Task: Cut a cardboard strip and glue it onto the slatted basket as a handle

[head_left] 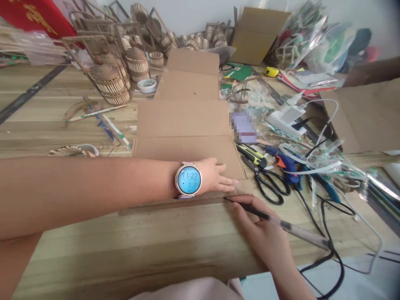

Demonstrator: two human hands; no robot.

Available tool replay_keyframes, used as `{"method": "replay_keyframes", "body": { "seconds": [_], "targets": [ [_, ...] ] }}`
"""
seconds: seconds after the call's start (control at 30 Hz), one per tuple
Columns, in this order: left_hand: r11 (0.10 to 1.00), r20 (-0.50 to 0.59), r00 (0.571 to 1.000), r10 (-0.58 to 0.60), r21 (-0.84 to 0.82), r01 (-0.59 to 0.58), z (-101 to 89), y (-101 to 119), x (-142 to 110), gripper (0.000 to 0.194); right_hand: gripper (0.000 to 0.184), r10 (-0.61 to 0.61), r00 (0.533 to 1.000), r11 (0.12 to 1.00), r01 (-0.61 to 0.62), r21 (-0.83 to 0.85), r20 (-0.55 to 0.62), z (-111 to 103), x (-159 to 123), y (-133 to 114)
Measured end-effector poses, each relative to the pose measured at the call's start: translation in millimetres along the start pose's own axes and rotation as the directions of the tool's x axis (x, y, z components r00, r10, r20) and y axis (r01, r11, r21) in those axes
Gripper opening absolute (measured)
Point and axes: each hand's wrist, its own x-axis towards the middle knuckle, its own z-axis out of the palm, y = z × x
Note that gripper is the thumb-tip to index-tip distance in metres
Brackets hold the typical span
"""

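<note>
An unfolded sheet of brown cardboard (184, 118) lies on the wooden table, creased across several panels. My left hand (214, 177), with a round watch (189, 180) on its wrist, rests on the near panel, fingers stretched to the right. Between the fingers of my right hand (265, 229) is a pen (290, 229) with a black grip and clear barrel. Its tip meets or nearly meets the cardboard's near edge, just below my left fingertips. To the right of the cardboard lie black-handled scissors (270, 183) and a yellow-green utility knife (251, 154).
A blue glue gun (284, 162), cables and plastic scraps crowd the right side, near a white power strip (287, 118). A phone (243, 126) lies beside the cardboard. Small slatted bamboo lanterns (109, 81) and a tape roll (146, 86) stand at the back left.
</note>
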Motion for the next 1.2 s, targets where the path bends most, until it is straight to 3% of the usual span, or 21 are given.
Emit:
{"method": "replay_keyframes", "body": {
  "seconds": [0.23,0.37,0.43,0.57,0.73,0.87,1.07,1.2],
  "targets": [
    [0.999,-0.117,0.993,0.005,0.043,0.0,16.2,0,4,0.116,0.023,0.175,0.961,0.971,-0.205,-0.124,-0.214,-37,5,31],
    [1.0,-0.077,0.997,0.02,0.016,-0.019,17.7,-3,2,0.115,0.024,0.184,0.905,0.946,-0.269,-0.181,-0.383,-49,3,34],
    [1.0,-0.041,0.999,0.025,-0.002,-0.025,13.2,-4,1,0.116,0.021,0.134,0.906,0.966,-0.211,-0.152,-0.402,-45,0,28],
    [0.999,0.032,0.999,0.026,-0.038,-0.025,0.0,-5,-2,0.119,0.008,-0.028,0.983,1.0,0.03,0.007,-0.182,-15,-6,3],
    [0.998,-0.016,0.999,0.046,-0.047,-0.047,-1.9,-8,-2,0.106,0.006,-0.145,0.989,0.981,0.139,0.134,0.032,27,-14,-25],
    [0.997,-0.102,0.993,0.052,-0.051,-0.057,2.6,-9,-2,0.094,0.008,-0.22,0.973,0.966,0.208,0.153,0.067,40,-13,-31],
    [0.999,0.06,0.998,0.019,-0.031,-0.017,-6.9,-6,-1,0.102,0.01,-0.245,0.966,0.964,0.233,0.129,0.085,42,-8,-34],
    [0.999,0.112,0.994,0.013,-0.033,-0.01,-13.5,-5,-2,0.104,0.01,-0.248,0.966,0.964,0.238,0.114,0.076,45,-8,-34]
  ]
}}
